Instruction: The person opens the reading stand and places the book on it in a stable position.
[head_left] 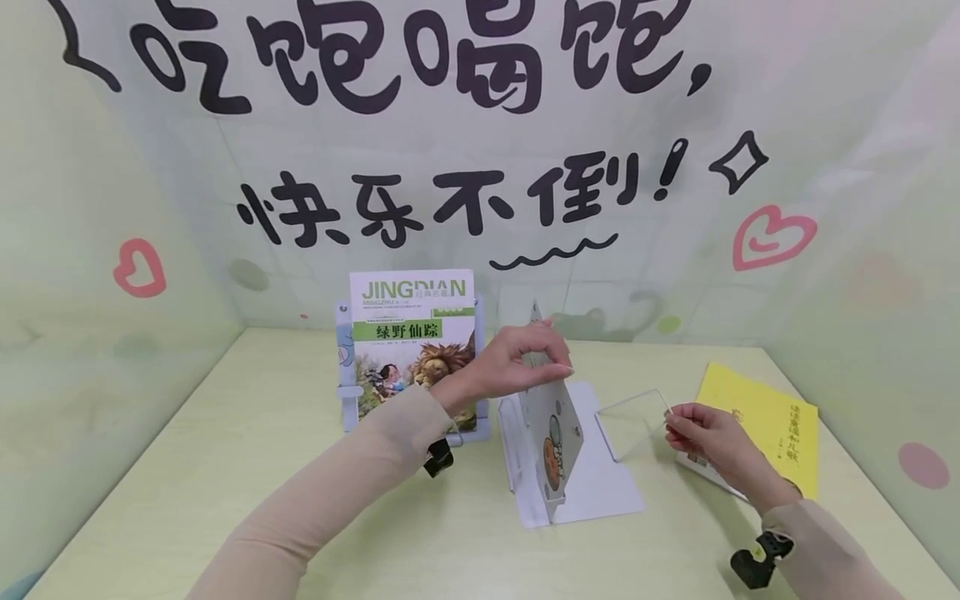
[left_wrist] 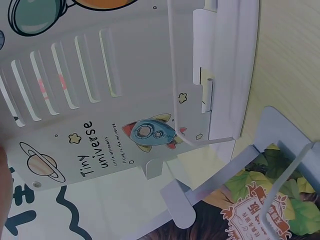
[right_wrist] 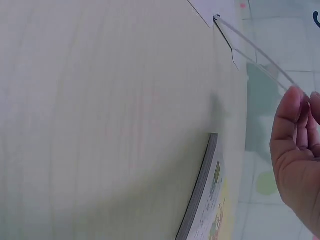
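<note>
A white metal book stand rests on the table; its panel (head_left: 551, 450), printed with planets and "Tiny universe", is raised over the flat base (head_left: 611, 496). My left hand (head_left: 517, 360) holds the panel near its upper edge, fingers bent over it. In the left wrist view the slotted panel (left_wrist: 145, 75) shows its rocket print, with a thin white wire (left_wrist: 173, 65) crossing in front. To the right, my right hand (head_left: 716, 442) pinches one corner of a bent wire support (head_left: 628, 401) between thumb and fingers. In the right wrist view the wire (right_wrist: 260, 51) slants up from the base.
Behind my left forearm, a second stand (head_left: 345, 408) holds an upright green-and-white book (head_left: 412, 304). A yellow book (head_left: 776, 425) lies at the right, partly under my right hand. Printed wall sheets (head_left: 450, 275) border the table (head_left: 225, 442) at the back and sides.
</note>
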